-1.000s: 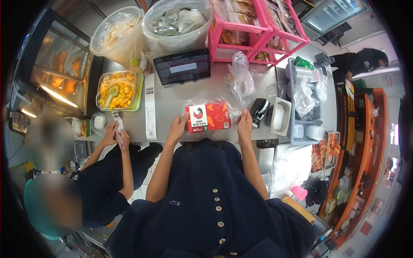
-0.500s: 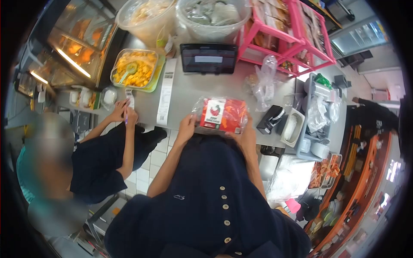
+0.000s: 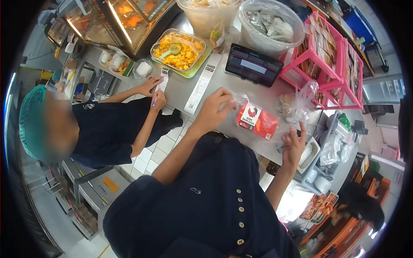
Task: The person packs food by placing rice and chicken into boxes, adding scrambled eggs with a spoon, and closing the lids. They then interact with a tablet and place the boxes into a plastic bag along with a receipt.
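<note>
A red and white printed food box (image 3: 258, 121) lies in a clear plastic bag on the steel counter in front of me. My left hand (image 3: 215, 111) is just left of the box, its fingers loosely bent and apart. Its fingertips are close to the bag's edge; whether they touch the plastic is blurred. To the right of the box, my right hand (image 3: 294, 146) is raised with fingers spread, holding nothing.
Beyond the box stands a dark tablet (image 3: 254, 64), with a long printed receipt (image 3: 202, 84) to its left. Pink racks (image 3: 320, 64) and a crumpled clear bag (image 3: 301, 103) are at right. On my left a co-worker's hand (image 3: 158, 101) holds a pen over a paper slip (image 3: 162, 79).
Both hands held the bagged box near the counter's front edge. Now it lies farther onto the counter, and my hands have come apart from its sides. The view has turned.
</note>
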`<state>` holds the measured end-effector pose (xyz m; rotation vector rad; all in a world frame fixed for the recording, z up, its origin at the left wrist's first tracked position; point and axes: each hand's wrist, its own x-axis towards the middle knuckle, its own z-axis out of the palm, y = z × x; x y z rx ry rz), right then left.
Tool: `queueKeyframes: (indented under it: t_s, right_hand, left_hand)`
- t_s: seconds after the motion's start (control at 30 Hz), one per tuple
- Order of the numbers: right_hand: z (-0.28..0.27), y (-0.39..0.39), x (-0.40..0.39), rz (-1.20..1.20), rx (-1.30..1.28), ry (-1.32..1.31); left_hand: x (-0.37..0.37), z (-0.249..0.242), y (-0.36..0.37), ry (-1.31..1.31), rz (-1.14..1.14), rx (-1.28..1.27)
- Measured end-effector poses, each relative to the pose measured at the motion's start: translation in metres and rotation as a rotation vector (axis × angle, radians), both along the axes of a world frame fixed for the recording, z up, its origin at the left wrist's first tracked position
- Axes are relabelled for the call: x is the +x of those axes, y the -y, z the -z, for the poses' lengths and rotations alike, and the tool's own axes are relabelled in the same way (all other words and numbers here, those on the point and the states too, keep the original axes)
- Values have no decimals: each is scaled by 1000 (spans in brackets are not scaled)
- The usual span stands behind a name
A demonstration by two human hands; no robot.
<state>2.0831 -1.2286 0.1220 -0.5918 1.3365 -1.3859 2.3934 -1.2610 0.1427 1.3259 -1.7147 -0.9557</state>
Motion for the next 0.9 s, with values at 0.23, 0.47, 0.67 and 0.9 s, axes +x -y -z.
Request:
queueKeyframes:
  t_s: [0.23, 0.47, 0.67, 0.9]
  right_hand:
    - [-31, -10, 13, -120, 2, -268]
    - [-30, -25, 27, -37, -23, -275]
    - [-25, -31, 32, 7, 1, -352]
    - [-28, -28, 37, 36, 25, -410]
  left_hand:
    - [177, 40, 78, -38, -585, -16]
    - [418, 177, 115, 233, -1271, 439]
    - [426, 197, 122, 330, -1228, 580]
    - [412, 186, 119, 299, -1179, 579]
